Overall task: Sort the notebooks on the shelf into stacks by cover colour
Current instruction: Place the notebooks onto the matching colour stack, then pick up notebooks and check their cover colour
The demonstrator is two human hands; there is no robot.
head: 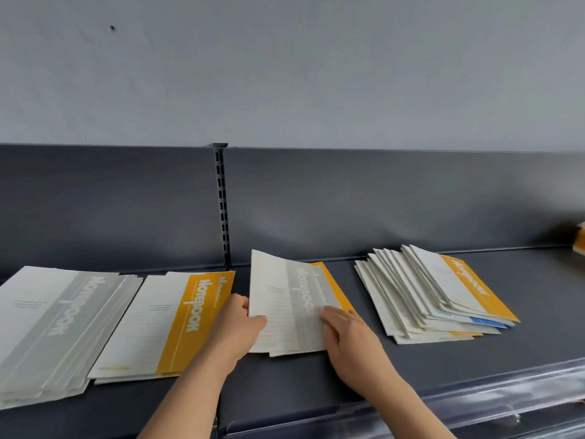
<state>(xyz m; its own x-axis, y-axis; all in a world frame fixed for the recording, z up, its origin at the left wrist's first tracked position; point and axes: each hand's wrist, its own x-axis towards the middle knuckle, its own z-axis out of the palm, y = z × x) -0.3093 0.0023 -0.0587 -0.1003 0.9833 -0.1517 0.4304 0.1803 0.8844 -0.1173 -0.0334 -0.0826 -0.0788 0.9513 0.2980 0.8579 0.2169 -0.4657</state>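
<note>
A grey-banded notebook (285, 299) lies in the middle of the dark shelf (538, 343), its left edge lifted off a yellow-banded notebook (332, 280) under it. My left hand (239, 327) pinches that lifted left edge, thumb on top. My right hand (348, 334) rests flat on the grey band. At far left sits a stack of grey notebooks (57, 327). Beside it is a stack of yellow notebooks (171, 321). To the right a fanned, mixed pile (433, 299) has a yellow cover on top and a blue one showing low in it.
The shelf's dark back panel (380, 201) rises behind the stacks, with a slotted upright (223, 210) between the sections. A clear plastic price strip (474, 397) runs along the front edge. Something yellow (581, 239) pokes in at the far right edge.
</note>
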